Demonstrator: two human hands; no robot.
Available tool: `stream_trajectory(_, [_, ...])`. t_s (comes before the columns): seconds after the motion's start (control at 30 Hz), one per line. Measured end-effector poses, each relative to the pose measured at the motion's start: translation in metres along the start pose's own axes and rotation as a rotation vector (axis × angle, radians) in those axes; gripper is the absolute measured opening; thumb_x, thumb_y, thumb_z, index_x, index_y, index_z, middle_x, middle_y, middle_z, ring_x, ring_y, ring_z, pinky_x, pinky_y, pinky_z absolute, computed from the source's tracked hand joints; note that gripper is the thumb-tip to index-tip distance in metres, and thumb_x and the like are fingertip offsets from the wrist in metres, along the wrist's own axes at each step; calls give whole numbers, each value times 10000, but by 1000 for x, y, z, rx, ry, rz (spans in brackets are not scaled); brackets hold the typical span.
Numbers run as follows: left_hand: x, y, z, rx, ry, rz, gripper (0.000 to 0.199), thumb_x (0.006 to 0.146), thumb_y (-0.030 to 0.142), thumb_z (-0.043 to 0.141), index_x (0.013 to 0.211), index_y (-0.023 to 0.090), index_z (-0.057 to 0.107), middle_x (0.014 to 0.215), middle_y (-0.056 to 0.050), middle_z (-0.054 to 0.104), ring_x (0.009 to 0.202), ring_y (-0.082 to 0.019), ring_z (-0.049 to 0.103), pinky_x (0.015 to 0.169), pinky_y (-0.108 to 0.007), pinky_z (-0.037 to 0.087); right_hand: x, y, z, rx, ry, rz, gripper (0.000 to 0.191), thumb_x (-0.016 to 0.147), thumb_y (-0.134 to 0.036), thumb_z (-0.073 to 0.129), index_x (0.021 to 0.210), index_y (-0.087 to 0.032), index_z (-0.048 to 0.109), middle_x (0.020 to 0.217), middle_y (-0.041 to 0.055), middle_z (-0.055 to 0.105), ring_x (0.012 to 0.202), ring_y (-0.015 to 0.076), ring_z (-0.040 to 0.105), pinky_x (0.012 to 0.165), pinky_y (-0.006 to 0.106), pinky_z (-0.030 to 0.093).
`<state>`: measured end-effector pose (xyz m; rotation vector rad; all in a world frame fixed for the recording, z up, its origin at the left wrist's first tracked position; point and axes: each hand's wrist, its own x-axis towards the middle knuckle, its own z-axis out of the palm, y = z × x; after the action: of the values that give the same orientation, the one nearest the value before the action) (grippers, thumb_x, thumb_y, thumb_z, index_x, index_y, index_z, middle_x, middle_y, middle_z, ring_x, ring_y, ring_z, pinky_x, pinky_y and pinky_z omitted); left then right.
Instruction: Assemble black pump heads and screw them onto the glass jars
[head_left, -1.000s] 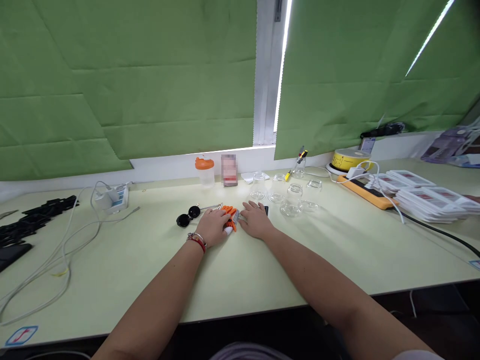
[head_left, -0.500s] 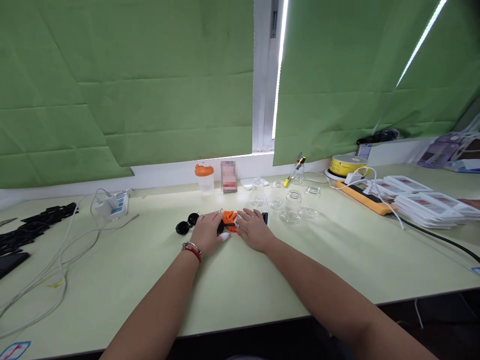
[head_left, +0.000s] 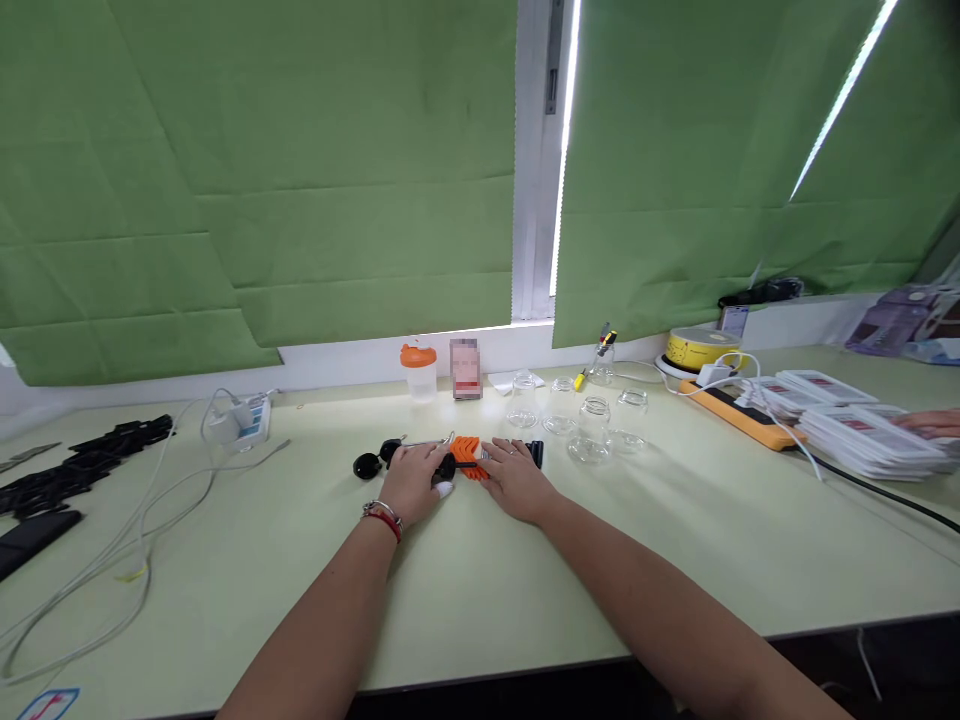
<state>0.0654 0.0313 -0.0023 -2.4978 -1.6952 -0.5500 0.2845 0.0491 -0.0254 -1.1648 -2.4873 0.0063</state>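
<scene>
My left hand (head_left: pixel 414 482) lies palm down over black parts, its fingers stretched out and the thumb apart. Two round black lenses, like sunglasses (head_left: pixel 367 465), stick out beyond its far left side. Between my hands sits a row of orange chevron-shaped pieces (head_left: pixel 466 455), with a thin black rod across the front. My right hand (head_left: pixel 519 480) rests flat on the right end of these pieces, fingers extended. Silvery ridged pieces partly show under its fingertips, and a black item (head_left: pixel 536 453) juts out past its knuckles. Whatever lies under both palms is hidden.
Several clear glass jars (head_left: pixel 590 432) stand right of my hands. Behind are an orange-lidded cup (head_left: pixel 420 372) and an upright card box (head_left: pixel 466 370). An orange power strip (head_left: pixel 742 415) and white stacks (head_left: pixel 862 435), with another person's hand (head_left: pixel 930 424), are at right; cables (head_left: pixel 142 540) at left.
The view has tilted up slightly, so everything sits a little lower. My hands stay on the same pieces. The other person's hand shows more over the white stack.
</scene>
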Motion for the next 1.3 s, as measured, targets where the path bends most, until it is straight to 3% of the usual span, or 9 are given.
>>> stream_trajectory(0.23, [0,4,1,-20,34,-6,346,746,247,534,1087,219,586,1072,-86,670,1069,-274,542,1051,-489,149,1,4,2,30,12,13,261,873,-305,478,1017,-171,650,1369,114,459,1294,290,332,1057,476,180])
stream_trajectory(0.4, [-2,-2,1,-77,73,-42,287,739,266,540,1011,210,612,1031,-91,679,1021,-279,566,1014,-483,194,3,4,3,108,29,54,202,842,-278,517,933,-164,656,1371,116,460,1296,287,333,1058,473,169])
stream_trajectory(0.57, [0,-6,1,-175,134,-115,317,763,297,532,1061,206,590,1062,-85,671,986,-270,571,989,-466,239,5,0,5,194,76,124,127,792,-235,559,840,-161,649,1341,115,494,1267,277,378,1041,449,203])
stream_trajectory(0.7, [1,-8,3,-263,189,-169,302,784,332,522,1054,210,580,941,-63,678,884,-254,567,955,-450,292,8,-3,7,234,130,174,102,778,-201,548,759,-161,640,1273,111,551,1214,272,431,1008,429,241])
stream_trajectory(0.87, [1,-8,3,-406,256,-223,340,785,385,537,1076,212,564,970,-77,652,951,-278,533,894,-446,359,12,-3,9,329,209,260,113,747,-139,530,681,-156,620,1172,127,602,1147,277,475,970,425,266])
stream_trajectory(1.03, [1,-3,-1,-603,333,-200,379,783,345,554,1138,220,512,1114,-79,605,1055,-252,522,949,-423,358,13,1,3,516,304,354,92,708,-112,551,642,-163,590,1143,122,606,1143,258,473,997,406,242])
stream_trajectory(1.13, [1,5,-2,-753,356,-199,429,789,312,545,1196,217,448,1111,-82,601,1001,-220,575,905,-393,421,13,7,-4,687,367,439,88,702,-153,562,616,-171,565,1159,105,590,1139,252,469,991,393,269])
stream_trajectory(1.2, [0,11,-2,-855,348,-209,465,792,287,526,1235,212,403,1089,-87,605,915,-200,614,814,-366,482,12,11,-9,834,388,512,115,723,-222,551,620,-172,558,1133,99,596,1049,243,523,914,379,354])
stream_trajectory(1.3, [0,19,-2,-981,320,-238,506,745,217,514,1242,213,419,1120,-89,571,824,-171,621,709,-324,520,10,19,-17,1098,349,600,184,767,-329,511,710,-167,577,943,98,647,796,199,594,707,337,446])
